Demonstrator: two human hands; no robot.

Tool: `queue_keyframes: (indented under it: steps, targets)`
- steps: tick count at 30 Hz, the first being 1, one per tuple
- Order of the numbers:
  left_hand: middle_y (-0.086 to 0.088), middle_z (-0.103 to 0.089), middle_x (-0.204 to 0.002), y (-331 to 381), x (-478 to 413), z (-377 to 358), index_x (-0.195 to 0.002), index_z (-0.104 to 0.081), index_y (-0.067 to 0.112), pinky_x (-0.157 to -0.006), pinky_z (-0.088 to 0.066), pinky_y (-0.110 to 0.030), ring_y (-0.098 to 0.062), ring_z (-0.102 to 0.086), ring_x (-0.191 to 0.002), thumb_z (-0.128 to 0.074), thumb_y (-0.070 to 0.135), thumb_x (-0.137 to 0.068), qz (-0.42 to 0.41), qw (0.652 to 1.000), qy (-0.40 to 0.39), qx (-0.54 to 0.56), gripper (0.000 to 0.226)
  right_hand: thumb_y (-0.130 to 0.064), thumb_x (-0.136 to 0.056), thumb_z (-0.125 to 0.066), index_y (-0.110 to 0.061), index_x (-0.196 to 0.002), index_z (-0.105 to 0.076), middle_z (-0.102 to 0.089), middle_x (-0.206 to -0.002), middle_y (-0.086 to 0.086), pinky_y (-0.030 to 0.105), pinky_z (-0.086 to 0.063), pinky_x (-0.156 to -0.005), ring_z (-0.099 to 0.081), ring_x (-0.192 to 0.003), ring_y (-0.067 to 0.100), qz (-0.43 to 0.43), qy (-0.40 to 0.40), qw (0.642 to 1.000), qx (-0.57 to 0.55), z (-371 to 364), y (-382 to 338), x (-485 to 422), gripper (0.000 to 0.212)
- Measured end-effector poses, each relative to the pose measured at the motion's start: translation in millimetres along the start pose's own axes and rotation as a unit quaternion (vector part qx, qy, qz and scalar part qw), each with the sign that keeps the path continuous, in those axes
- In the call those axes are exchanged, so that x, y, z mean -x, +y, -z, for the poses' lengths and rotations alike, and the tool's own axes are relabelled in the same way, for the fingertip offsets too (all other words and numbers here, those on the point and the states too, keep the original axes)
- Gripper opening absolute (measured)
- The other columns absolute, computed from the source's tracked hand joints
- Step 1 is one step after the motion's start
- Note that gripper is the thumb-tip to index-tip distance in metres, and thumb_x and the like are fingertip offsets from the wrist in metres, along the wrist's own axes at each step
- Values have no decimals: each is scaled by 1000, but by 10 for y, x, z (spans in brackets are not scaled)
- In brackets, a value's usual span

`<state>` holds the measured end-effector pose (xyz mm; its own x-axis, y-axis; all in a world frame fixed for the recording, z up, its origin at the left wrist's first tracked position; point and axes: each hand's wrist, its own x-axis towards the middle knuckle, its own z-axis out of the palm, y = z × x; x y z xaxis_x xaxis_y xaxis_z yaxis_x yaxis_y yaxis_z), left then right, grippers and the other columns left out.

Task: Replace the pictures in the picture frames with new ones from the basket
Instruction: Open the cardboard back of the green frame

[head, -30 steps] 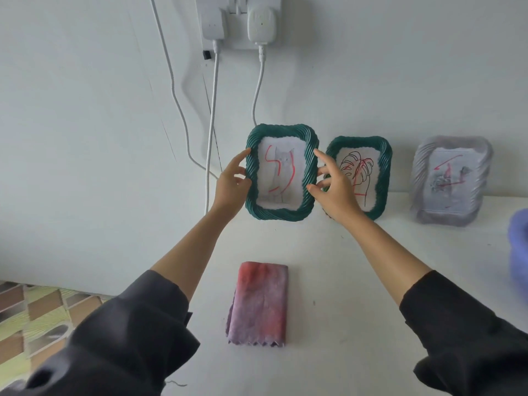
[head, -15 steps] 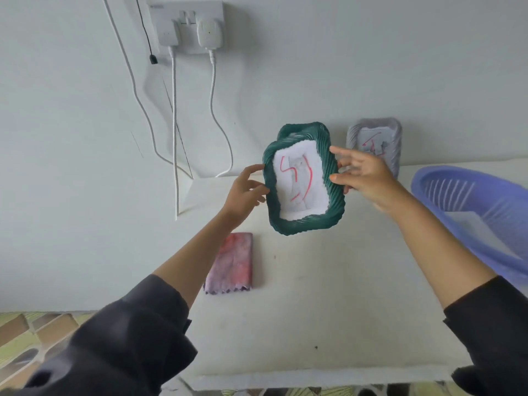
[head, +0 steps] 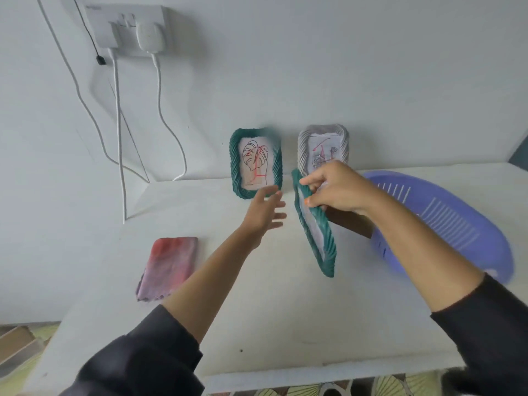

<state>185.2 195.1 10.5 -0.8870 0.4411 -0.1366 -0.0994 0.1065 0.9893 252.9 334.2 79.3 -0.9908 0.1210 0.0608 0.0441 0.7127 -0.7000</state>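
right hand (head: pixel 340 190) pinched the top edge of a dark green ribbed plastic picture frame (head: pixel 317 232), centre right, tilted edge-on over the white table (head: pixel 285 324). left hand (head: pixel 264 212) hung spread at centre, holding nothing. purple slotted plastic basket (head: pixel 457 224) sat far right. the best move looked to be steadying the lower edge with the left hand and turning the back up (blurry) before pulling the drawing.

Nothing legible anywhere. A faint mark, too small to read, on the wall socket plate (head: pixel 98 27); line drawings, no lettering, in the green frame (head: pixel 235 164) and grey frame (head: pixel 303 150).
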Motion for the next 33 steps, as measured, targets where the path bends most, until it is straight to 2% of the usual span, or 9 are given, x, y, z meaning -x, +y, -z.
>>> queue_keyframes:
  steps: [6, 9, 14, 17, 20, 23, 29, 31, 33]
  targets:
    - [-4, -64, -100, 33, 56, -61, -129, -48, 18, -65, -57, -25, -17, -63, -77, -41, 23, -98, 4, 999, 14, 34, 32, -12, -78, -70, 0, -99, -66, -68, -92, 18, 39, -54, -74, -57, -58, 17, 40, -66, 995, 58, -351, -15, -17, 25]
    - [-1, -67, -91, -37, 58, 69, -117, -58, 13, -55, -55, -14, -13, -63, -75, -46, 15, -95, -2, 1000, 15, 8, 25, -25, -85, -64, -5, -107, -65, -65, -88, 5, 33, -51, -71, -60, -55, 15, 39, -74, 996, 20, -421, 3, -18, 29]
    - [-12, -64, -89, -157, 35, 215, -108, -63, 12, -54, -54, -14, -21, -59, -71, -49, -1, -91, 34, 999, 30, -23, 25, -16, -86, -62, -10, -112, -64, -62, -88, -3, 23, -48, -70, -58, -56, 1, 30, -18, 998, -49, -355, 176, -6, 27]
    - [-9, -59, -78, -270, 20, 251, -79, -60, 18, -50, -52, -15, -23, -53, -71, -44, -14, -87, 49, 996, 51, -52, 36, -17, -83, -66, -10, -113, -65, -67, -110, 5, 18, -39, -75, -58, -81, 3, 7, -20, 1000, 19, -384, 410, -8, 31]
    - [-12, -59, -77, -456, -43, 321, -66, -57, 15, -64, -55, -28, -22, -53, -67, -43, -16, -82, 76, 990, 60, -100, 37, -24, -81, -69, -12, -120, -61, -59, -127, 6, 21, -35, -87, -54, -114, 16, -36, -82, 994, 62, -558, 685, 17, 41]
    - [-12, -56, -76, -646, -140, 368, -72, -59, 7, -67, -47, -36, -21, -49, -72, -48, -7, -69, 75, 978, 73, -180, 18, -30, -78, -71, -15, -123, -59, -53, -130, 6, 25, -37, -97, -49, -120, 20, -37, -99, 991, 80, -764, 880, 79, 49]
    - [-6, -38, -57, -674, -114, 309, -69, -54, 6, -45, -26, -23, -17, -30, -52, -45, -5, -78, 49, 941, 80, -325, 17, -36, -80, -69, -21, -126, -57, -47, -130, 0, 33, -33, -105, -36, -125, 20, -22, -59, 994, 92, -926, 1002, 164, 50]
    - [-12, -45, -63, -664, -135, 317, -75, -58, 6, -50, -32, -25, -23, -39, -58, -47, -3, -79, 47, 934, 86, -343, 16, -34, -80, -68, -20, -125, -57, -46, -130, 0, 31, -32, -104, -35, -123, 19, -19, -64, 994, 87, -937, 1013, 157, 48]
    - [-17, -61, -93, -661, -171, 349, -100, -66, 3, -71, -44, -29, -30, -55, -89, -50, 3, -85, 35, 931, 98, -349, 22, -33, -81, -68, -20, -122, -59, -48, -124, 1, 27, -34, -98, -41, -114, 14, -19, -69, 996, 56, -896, 1022, 133, 44]
